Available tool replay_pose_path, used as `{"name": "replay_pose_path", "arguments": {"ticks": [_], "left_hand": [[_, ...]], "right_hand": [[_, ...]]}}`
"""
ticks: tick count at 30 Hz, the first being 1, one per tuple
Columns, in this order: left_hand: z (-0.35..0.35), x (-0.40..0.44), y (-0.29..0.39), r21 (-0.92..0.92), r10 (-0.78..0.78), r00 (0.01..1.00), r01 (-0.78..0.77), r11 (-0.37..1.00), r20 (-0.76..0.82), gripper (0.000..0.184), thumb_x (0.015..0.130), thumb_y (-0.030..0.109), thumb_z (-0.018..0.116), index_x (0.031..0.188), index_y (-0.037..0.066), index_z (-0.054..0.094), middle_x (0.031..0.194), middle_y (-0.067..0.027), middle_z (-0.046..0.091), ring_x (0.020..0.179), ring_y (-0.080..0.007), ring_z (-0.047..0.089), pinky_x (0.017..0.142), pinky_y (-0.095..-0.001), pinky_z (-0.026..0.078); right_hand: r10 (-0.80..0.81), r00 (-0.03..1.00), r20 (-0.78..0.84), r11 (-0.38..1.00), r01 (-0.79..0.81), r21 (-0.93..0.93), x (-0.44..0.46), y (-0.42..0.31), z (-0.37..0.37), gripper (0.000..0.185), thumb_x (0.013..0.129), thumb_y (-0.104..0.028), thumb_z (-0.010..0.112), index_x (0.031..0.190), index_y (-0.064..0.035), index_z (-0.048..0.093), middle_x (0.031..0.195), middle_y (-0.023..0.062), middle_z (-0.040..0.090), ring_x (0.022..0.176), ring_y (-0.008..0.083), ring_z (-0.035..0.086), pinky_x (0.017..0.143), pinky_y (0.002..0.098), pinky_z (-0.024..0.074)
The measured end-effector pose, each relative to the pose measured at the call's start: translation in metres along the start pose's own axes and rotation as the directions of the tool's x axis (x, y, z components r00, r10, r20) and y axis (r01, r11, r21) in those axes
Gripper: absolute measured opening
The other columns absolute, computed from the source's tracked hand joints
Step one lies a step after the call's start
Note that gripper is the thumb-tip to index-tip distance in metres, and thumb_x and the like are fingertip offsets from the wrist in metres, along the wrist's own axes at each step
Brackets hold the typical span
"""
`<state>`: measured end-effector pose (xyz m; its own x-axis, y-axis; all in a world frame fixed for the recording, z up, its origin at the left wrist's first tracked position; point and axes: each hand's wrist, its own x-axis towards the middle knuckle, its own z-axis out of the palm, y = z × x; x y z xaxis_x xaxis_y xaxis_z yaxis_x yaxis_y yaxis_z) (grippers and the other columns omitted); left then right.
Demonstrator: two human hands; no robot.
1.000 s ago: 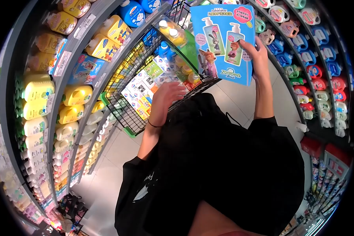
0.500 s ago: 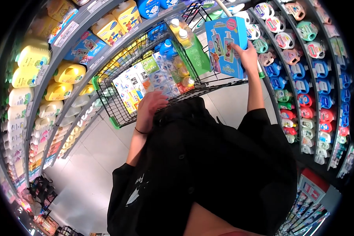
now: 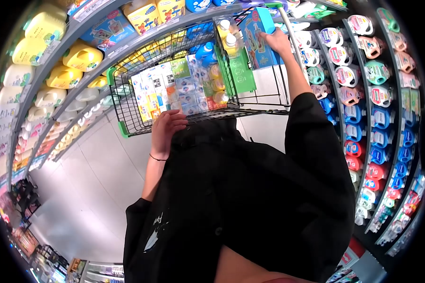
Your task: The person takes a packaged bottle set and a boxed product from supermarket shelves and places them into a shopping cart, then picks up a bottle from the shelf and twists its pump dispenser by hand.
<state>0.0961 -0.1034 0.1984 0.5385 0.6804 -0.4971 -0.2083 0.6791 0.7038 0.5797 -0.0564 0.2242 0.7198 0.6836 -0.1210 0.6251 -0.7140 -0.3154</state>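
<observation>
Head view: my right hand (image 3: 279,41) has its fingers clamped on the upper edge of the blue box (image 3: 259,42), at the handle end of the shopping cart (image 3: 123,111). The box's long axis runs nearly up-and-down in view, its printed face turned left, near 2 white-capped bottles (image 3: 230,45). My left hand (image 3: 167,129), fingers loosely bent, hovers by the cart's near side.

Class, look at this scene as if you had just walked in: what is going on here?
A person stands beside a wire shopping cart. Their right hand grips a blue box at the cart's right end, near yellow-filled bottles; whether the box rests on anything is unclear. Their left hand is open and holds nothing, near the cart's close side. Packages lie in the basket.
</observation>
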Motion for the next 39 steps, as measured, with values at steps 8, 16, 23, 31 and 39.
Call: {"name": "replay_pose_path", "arguments": {"ticks": [8,16,23,31,39], "left_hand": [[0.008,-0.003,-0.019,-0.082,0.006,0.994,-0.016,0.997,-0.114,0.036,0.098,0.024,0.043,0.117,-0.005,0.052,0.104,-0.0203,0.065,0.091,-0.0267,0.066,0.079,-0.035,0.055],[0.031,-0.001,-0.025,-0.183,0.008,0.983,-0.041,0.982,-0.181,0.038,0.1,0.023,0.043,0.119,-0.009,0.049,0.105,-0.0221,0.063,0.091,-0.0246,0.066,0.08,-0.0317,0.055],[0.044,0.015,-0.027,-0.114,0.013,0.984,-0.034,0.993,-0.178,0.04,0.1,0.026,0.044,0.12,-0.008,0.049,0.103,-0.0195,0.065,0.091,-0.0228,0.066,0.082,-0.0315,0.054],[0.056,0.035,-0.026,-0.069,-0.016,0.989,0.006,0.998,-0.145,0.04,0.099,0.027,0.045,0.12,-0.007,0.05,0.103,-0.0174,0.066,0.09,-0.0218,0.066,0.082,-0.0313,0.054],[0.062,0.03,-0.044,-0.053,-0.105,0.98,0.098,0.994,-0.169,0.038,0.099,0.028,0.046,0.119,-0.004,0.051,0.104,-0.0166,0.066,0.09,-0.0213,0.066,0.082,-0.0312,0.053]], "right_hand": [[-0.01,0.993,0.119,0.996,0.02,-0.083,0.067,0.001,0.049,0.076,0.064,-0.06,0.072,0.105,0.0046,0.066,0.105,0.0229,0.068,0.1,0.0325,0.066,0.089,0.0387,0.0489],[-0.018,0.986,0.164,0.99,0.04,-0.135,0.074,-0.012,0.085,0.09,0.064,-0.062,0.072,0.117,0.0093,0.056,0.115,0.0281,0.063,0.108,0.0357,0.063,0.093,0.0391,0.0477],[0.037,0.985,0.171,0.995,-0.021,-0.093,0.074,0.003,0.087,0.096,0.064,-0.066,0.069,0.122,0.0073,0.05,0.118,0.0277,0.061,0.11,0.0372,0.061,0.094,0.0398,0.0474],[0.067,0.99,0.127,0.997,-0.062,-0.044,0.056,-0.004,0.085,0.088,0.068,-0.059,0.064,0.125,0.0047,0.044,0.116,0.0266,0.062,0.109,0.0387,0.061,0.094,0.0427,0.0465],[0.03,0.999,0.034,0.994,-0.033,0.102,0.046,-0.017,0.105,0.085,0.075,-0.059,0.062,0.13,0.0026,0.042,0.12,0.0296,0.059,0.113,0.0417,0.057,0.097,0.0473,0.0431]]}}
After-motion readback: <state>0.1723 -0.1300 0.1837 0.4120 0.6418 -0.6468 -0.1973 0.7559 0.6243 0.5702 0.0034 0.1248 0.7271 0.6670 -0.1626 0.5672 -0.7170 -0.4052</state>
